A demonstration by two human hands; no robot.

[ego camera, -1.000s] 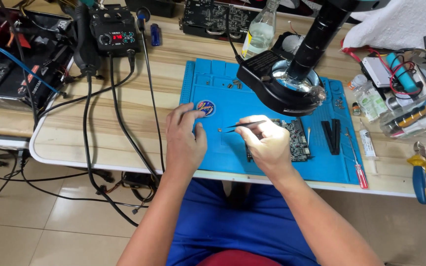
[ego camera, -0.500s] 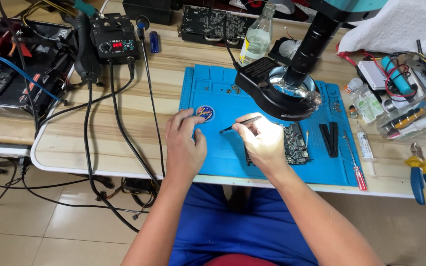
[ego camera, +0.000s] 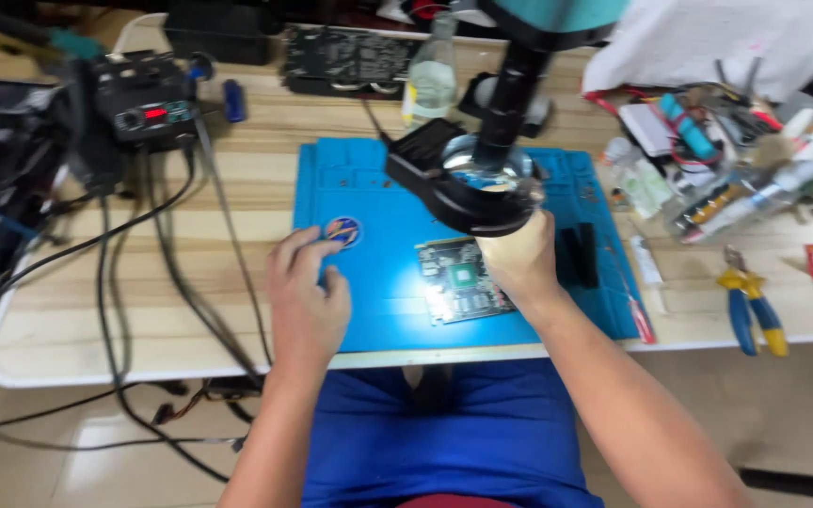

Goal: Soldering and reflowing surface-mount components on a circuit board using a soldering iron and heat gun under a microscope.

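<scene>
2 hands on blue mat [ego camera: 369, 202]: left hand [ego camera: 305, 296] loosely spread; right hand [ego camera: 518, 256] grip unclear; circuit board [ego camera: 463, 279] lies tilted.

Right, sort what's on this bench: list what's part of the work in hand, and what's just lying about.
In use: circuit board, blue mat, microscope head, left hand, right hand.

Lying about: pliers, clear bottle, soldering station, red screwdriver.

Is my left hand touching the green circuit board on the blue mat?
Apart. The head view shows the left hand resting on the blue mat, with a bare strip of mat between its fingers and the green circuit board.
</scene>
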